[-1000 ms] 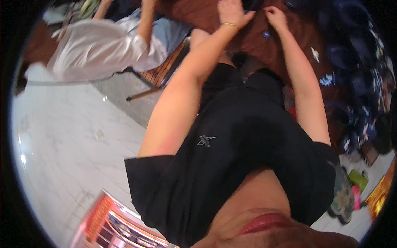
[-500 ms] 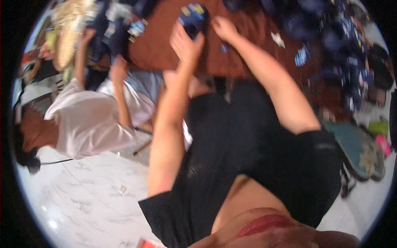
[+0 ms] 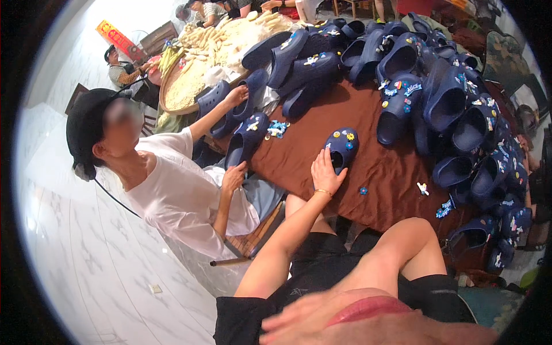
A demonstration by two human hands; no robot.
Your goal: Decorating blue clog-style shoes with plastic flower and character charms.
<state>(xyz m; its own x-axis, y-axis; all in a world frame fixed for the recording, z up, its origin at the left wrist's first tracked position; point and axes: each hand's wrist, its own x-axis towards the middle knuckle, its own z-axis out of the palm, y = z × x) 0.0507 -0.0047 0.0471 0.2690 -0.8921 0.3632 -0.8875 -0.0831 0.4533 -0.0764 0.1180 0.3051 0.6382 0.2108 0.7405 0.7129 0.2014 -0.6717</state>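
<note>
A navy blue clog (image 3: 348, 140) with yellow, white and blue charms on its toe lies on the brown cloth (image 3: 299, 164) in front of me. My left hand (image 3: 326, 175) grips its heel end, fingers along one side and thumb on the other. Bent at the elbow, my right arm brings my right hand (image 3: 296, 313) up close beneath my chin; its fingers are blurred and partly hidden. A small blue flower charm (image 3: 363, 191) sits to the right of the clog. Farther right lie a white charm (image 3: 422, 188) and a blue charm (image 3: 444, 208).
Many navy clogs (image 3: 445, 103) are heaped along the back and right. On my left, a seated person in a white shirt (image 3: 172, 184) holds another decorated clog (image 3: 246, 138). A cluster of charms (image 3: 278, 129) lies beside it. Behind stands a round woven tray (image 3: 172, 95) of pale pieces.
My view has tilted up and sharpened. My right hand has left the cloth and come up toward my chin. The clog under my left hand now rests on the cloth.
</note>
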